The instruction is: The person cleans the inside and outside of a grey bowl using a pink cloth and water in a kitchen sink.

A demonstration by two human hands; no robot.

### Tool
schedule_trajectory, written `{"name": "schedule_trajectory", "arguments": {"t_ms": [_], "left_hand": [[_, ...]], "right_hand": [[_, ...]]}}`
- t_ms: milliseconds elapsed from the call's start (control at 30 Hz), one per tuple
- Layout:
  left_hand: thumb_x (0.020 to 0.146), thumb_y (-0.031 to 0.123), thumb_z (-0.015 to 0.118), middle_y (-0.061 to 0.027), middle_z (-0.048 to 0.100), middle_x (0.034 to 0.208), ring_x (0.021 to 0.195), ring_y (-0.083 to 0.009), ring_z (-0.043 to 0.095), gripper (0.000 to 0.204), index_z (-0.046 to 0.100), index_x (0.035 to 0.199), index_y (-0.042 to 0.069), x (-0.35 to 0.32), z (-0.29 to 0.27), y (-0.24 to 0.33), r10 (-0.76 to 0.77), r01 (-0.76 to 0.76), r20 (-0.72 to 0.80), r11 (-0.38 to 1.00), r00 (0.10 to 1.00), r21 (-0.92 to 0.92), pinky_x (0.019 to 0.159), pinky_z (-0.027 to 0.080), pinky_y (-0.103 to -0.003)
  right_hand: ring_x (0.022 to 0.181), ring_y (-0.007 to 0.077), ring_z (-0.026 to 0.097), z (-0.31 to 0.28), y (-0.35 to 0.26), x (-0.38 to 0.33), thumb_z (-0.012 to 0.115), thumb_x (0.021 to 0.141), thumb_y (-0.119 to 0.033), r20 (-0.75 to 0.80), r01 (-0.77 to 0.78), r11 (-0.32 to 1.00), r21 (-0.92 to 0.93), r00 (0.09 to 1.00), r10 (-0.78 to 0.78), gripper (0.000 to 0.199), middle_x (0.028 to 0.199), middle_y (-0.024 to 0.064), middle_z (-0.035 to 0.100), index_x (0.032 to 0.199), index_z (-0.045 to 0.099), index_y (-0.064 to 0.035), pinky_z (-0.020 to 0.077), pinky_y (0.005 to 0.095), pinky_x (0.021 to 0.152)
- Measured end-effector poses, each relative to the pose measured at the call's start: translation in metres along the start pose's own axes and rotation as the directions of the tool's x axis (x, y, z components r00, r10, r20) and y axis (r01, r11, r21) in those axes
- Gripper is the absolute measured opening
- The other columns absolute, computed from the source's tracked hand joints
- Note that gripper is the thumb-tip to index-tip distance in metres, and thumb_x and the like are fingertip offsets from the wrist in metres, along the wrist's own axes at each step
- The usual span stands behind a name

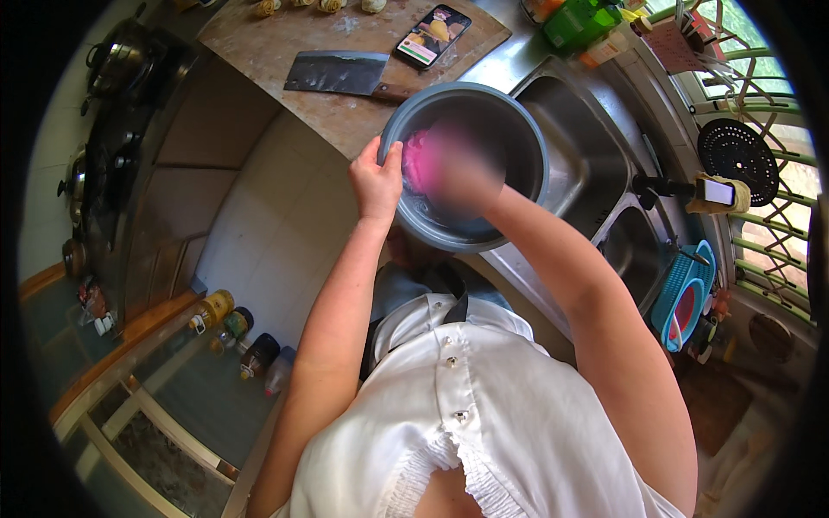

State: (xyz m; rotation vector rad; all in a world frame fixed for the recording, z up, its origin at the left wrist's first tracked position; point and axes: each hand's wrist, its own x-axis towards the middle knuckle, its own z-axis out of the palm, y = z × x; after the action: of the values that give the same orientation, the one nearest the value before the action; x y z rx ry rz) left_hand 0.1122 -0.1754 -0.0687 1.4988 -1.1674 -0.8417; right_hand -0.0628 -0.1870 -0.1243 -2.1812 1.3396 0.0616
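Note:
A grey round pot (525,168) is tilted in front of me, its open inside facing up. My left hand (376,183) is closed on the pot's left rim, thumb on the inner side and fingers around the outside. My right hand (471,183) reaches down into the pot and is smeared, so its fingers do not show. Against it, at the left inner wall, lies a bright pink, soft-looking thing (418,164), perhaps a cloth. Whether my right hand grips it is hidden by the blur.
Beyond the pot, a cleaver (337,72) and a phone (433,36) lie on a floury wooden board (237,39) with several dough pieces. A steel sink (566,129) is at the right, with a blue basket (682,298) nearby. Bottles (216,309) stand on the floor at left.

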Motion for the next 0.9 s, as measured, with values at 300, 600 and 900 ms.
{"name": "schedule_trajectory", "arguments": {"t_ms": [300, 600, 900], "left_hand": [[0.084, 0.01, 0.065, -0.0018, 0.06, 0.068, 0.062, -0.0063, 0.051, 0.015, 0.065, 0.091, -0.003, -0.003, 0.004, -0.001, -0.043, 0.043, -0.027, 0.998, 0.999, 0.035, 0.058, 0.044, -0.024], [0.084, 0.008, 0.062, -0.0064, 0.064, 0.071, 0.064, -0.0074, 0.054, 0.015, 0.063, 0.094, -0.003, -0.003, 0.002, 0.006, -0.019, 0.019, 0.112, 1.0, 0.994, 0.005, 0.062, 0.047, -0.027], [0.084, 0.009, 0.061, -0.0139, 0.066, 0.076, 0.066, -0.0164, 0.06, 0.016, 0.062, 0.094, -0.004, -0.002, 0.004, -0.005, 0.05, -0.049, 0.07, 0.999, 0.996, -0.008, 0.065, 0.048, -0.031]], "right_hand": [[0.114, 0.0308, 0.052, 0.013, 0.044, 0.009, 0.052, 0.082, -0.023, -0.12, 0.03, 0.996, 0.084, 0.993, -0.02, 0.043, 0.122, 0.0178, 0.054, 0.119, 0.054, -0.0014, 0.0404, 0.0385, 0.097], [0.119, 0.0362, 0.048, 0.048, 0.053, -0.004, 0.057, 0.076, -0.032, 0.085, -0.154, 0.977, 0.15, 0.986, 0.142, 0.06, 0.126, 0.024, 0.051, 0.123, 0.049, 0.0047, 0.0397, 0.0411, 0.099], [0.113, 0.0363, 0.051, 0.02, -0.003, 0.012, 0.064, 0.066, -0.026, -0.151, -0.021, 0.998, -0.059, 0.988, 0.012, 0.074, 0.119, 0.0255, 0.053, 0.13, 0.043, 0.0029, 0.0389, 0.0464, 0.097]]}}
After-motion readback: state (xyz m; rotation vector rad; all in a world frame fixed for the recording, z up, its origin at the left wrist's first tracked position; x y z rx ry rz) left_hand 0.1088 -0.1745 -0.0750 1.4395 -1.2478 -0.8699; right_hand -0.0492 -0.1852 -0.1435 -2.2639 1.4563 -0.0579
